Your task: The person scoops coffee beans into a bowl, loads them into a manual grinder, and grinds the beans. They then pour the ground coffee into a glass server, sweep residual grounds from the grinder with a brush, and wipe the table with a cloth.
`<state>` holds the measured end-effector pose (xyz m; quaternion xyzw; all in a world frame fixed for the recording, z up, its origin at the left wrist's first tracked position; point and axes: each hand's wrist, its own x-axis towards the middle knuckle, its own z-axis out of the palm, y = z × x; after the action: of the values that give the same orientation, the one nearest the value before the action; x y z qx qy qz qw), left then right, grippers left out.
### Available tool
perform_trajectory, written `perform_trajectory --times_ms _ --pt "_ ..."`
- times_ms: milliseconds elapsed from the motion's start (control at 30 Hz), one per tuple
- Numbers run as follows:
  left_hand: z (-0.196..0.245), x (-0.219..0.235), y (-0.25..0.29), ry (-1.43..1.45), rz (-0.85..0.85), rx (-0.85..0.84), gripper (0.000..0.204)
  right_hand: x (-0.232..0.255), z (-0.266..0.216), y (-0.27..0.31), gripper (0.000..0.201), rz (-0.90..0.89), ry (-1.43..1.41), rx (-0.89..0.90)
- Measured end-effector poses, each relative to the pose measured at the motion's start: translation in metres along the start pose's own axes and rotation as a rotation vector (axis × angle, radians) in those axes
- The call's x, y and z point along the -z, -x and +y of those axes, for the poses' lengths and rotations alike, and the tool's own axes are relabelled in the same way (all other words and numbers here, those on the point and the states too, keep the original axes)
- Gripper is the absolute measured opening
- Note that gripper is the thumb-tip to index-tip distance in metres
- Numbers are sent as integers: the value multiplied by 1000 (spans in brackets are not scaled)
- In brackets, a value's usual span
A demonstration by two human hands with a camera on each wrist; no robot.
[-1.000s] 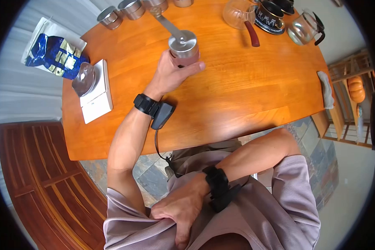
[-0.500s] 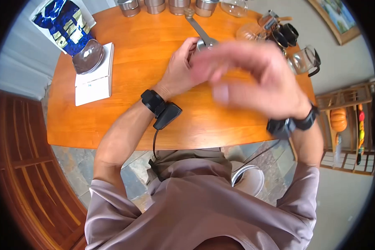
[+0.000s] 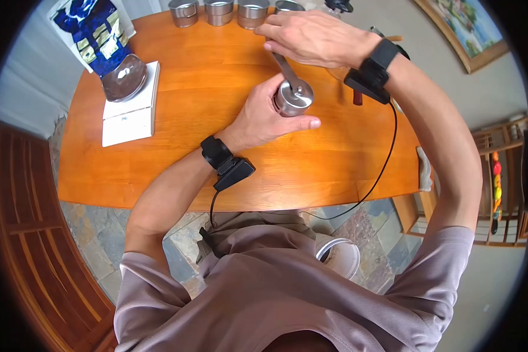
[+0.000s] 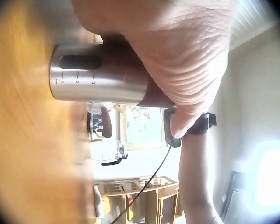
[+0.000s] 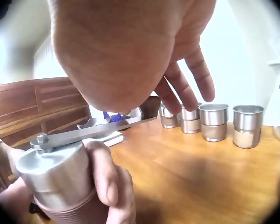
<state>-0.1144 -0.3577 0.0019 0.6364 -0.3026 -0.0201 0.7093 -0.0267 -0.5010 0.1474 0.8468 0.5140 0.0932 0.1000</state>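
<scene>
My left hand (image 3: 261, 114) grips a hand coffee grinder (image 3: 292, 101), its fingers and thumb wrapped round the body. In the left wrist view the steel lower part, with a dark window and printed marks, stands at the tabletop (image 4: 18, 112). A flat metal crank (image 5: 93, 133) runs from the grinder's top to a brown knob (image 5: 150, 106). Over that knob hangs my right hand (image 3: 322, 38), fingers extended past it. The knob itself is hidden under the right hand in the head view.
Several steel cups (image 3: 219, 12) line the far edge. On the left, a dark translucent bowl (image 3: 125, 79) rests on a white scale (image 3: 126, 129) before a blue-and-white bag (image 3: 94, 38). Glass coffee ware, partly behind the right arm, includes a red-brown handle (image 3: 358, 97). A cable (image 3: 387, 158) trails from the right wrist.
My right hand has left the opposite sleeve, swung up across the table and reached the crank's knob end. The left hand keeps its grip on the grinder.
</scene>
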Motion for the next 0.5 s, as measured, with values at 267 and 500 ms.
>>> perform_trajectory --times_ms 267,500 --pt "8 -5 3 -25 -41 73 28 12 13 35 35 -28 -94 -19" --pt "16 -25 7 -49 -116 65 25 39 4 86 34 -127 45 -15"
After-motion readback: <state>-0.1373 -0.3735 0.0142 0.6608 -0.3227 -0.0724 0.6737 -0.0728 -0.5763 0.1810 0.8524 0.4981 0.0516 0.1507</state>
